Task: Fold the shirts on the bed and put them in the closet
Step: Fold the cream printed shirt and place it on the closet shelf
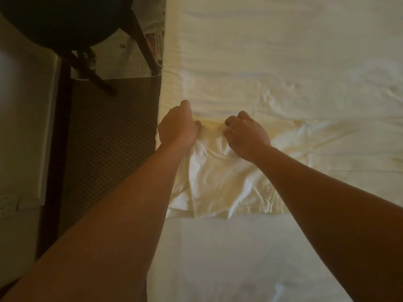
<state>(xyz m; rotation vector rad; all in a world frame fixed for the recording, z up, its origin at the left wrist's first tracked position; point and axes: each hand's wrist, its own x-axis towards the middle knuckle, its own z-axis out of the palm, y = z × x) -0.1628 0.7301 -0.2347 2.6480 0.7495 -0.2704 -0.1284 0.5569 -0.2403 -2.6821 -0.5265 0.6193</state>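
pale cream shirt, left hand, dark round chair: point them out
pale cream shirt [220, 188], head view, crumpled middle of the fabric
left hand [177, 127], head view, back of the hand
dark round chair [65, 20], head view, seat

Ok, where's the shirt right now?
The pale shirt lies rumpled near the bed's left edge, with both hands, left and right, at its far end.

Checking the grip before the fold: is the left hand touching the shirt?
Touching. The head view shows the left hand closed on the pale shirt, fabric bunching under its fingers at the far edge.
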